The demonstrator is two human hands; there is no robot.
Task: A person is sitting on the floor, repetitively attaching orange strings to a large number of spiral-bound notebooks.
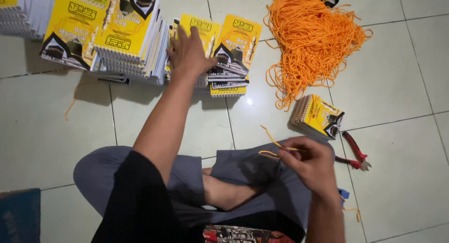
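Right hand (312,162) pinches orange cord (273,147); left hand (189,51) presses yellow booklets (224,46).

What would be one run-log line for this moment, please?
left hand: flat on stack of yellow booklets | right hand: pinching orange cord piece | nearby: orange cord pile, red pliers | surface: tiled floor

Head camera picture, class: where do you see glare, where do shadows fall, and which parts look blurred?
Head view: a small bright glare spot sits on the floor tile just below the booklet stack; soft shadows fall under the stacks and beside the left hand; the right hand pinching the orange cord looks slightly motion-blurred; the orange cord pile is bright and fairly sharp.
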